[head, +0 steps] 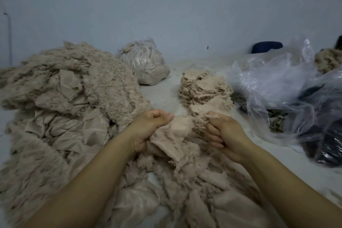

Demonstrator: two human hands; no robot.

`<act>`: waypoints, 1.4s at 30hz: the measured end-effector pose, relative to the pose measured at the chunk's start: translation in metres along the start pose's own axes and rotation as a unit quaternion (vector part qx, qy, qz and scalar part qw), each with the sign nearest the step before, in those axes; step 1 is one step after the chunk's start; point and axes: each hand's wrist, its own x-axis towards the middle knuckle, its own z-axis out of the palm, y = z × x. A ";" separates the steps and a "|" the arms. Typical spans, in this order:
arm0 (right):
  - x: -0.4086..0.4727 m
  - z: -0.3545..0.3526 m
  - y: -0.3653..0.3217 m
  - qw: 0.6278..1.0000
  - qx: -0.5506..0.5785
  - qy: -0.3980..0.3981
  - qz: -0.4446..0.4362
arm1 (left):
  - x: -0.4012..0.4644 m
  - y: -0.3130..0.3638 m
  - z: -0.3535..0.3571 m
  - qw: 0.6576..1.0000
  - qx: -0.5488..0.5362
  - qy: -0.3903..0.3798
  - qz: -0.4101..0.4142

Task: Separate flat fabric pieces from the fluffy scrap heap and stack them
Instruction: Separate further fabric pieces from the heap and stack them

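Both hands, left hand (pixel 148 129) and right hand (pixel 224 135), pinch a pale pink, fuzzy-edged flat fabric piece (pixel 178 131) at centre, stack of flat pieces (pixel 205 89) at one o'clock. It looks light and limp; gripping opposite edges seems best.

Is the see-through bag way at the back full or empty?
Full. The clear bag bulges round with pale scraps showing through the plastic.

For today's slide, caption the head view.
Both hands pull a fabric piece apart, stack behind.
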 end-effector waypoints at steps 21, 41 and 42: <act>-0.002 -0.005 0.004 0.923 -0.338 -0.152 -0.106 | -0.006 0.000 0.000 0.956 0.278 -0.085 0.049; 0.003 0.032 0.017 0.975 -0.187 -0.081 -0.094 | 0.006 -0.014 0.018 0.915 0.297 -0.001 0.272; 0.004 0.034 0.017 0.979 -0.172 -0.051 -0.098 | 0.009 -0.015 0.016 0.908 0.310 0.030 0.279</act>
